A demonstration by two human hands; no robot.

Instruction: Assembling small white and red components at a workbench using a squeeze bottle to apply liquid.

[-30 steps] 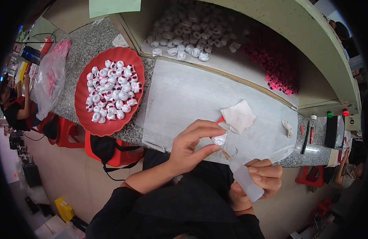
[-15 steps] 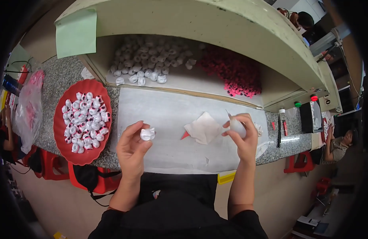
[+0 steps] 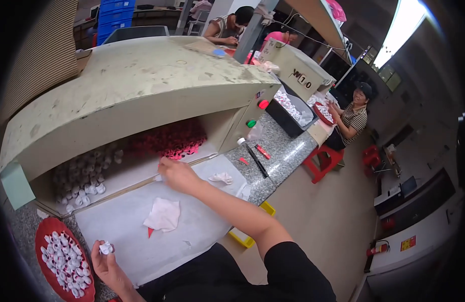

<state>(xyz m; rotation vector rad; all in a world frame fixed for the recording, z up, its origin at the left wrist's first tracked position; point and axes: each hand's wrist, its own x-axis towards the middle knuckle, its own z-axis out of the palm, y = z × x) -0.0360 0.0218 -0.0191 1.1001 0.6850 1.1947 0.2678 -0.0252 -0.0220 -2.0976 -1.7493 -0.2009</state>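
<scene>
My left hand (image 3: 107, 261) is low at the near table edge, fingers closed on a small white piece (image 3: 106, 247), next to a red plate (image 3: 47, 229) heaped with several white pieces. My right hand (image 3: 175, 173) reaches forward to the shelf edge, right by a pile of red pieces (image 3: 172, 141); whether it holds anything is hidden. A white cloth (image 3: 163, 214) with a red tip under it lies on the pale work mat (image 3: 207, 221) between my hands.
A heap of white pieces (image 3: 86, 173) fills the shelf's left part under a big beige hood (image 3: 131, 85). A crumpled white scrap (image 3: 222, 177), a pen and red bits lie to the right. People work at benches behind; one sits on a red stool (image 3: 323, 161).
The view has swung up and right. My right hand moved from the cloth forward to the red pieces. My left hand, still holding a white piece, dropped toward the red plate.
</scene>
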